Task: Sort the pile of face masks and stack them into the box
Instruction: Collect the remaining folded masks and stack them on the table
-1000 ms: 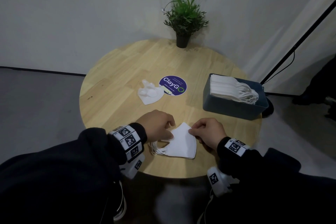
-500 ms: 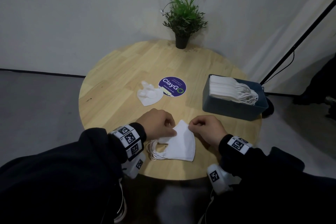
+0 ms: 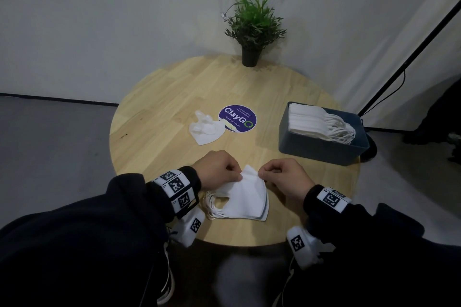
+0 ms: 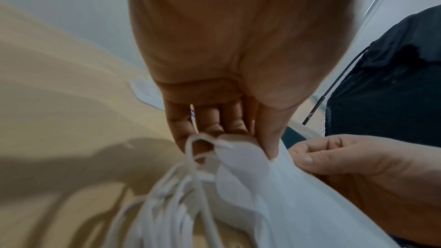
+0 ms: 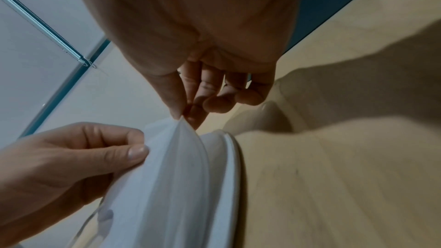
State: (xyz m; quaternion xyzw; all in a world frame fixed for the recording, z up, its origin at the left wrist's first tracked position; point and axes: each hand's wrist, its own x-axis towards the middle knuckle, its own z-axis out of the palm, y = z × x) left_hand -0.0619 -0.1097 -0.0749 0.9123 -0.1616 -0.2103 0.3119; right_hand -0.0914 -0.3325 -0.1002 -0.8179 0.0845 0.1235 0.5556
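Round wooden table [image 3: 159,117] carries masks [image 3: 245,198], box [image 3: 321,149], potted plant [image 3: 252,22], sticker [image 3: 237,118].

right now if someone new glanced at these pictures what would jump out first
Front and centre, the left hand and the right hand each pinch the top edge of a small stack of white folded face masks near the front edge of the round light wooden table. To the right stands a dark blue-grey rectangular box already holding a row of masks. Farther back lie one loose crumpled white mask and a round purple sticker.
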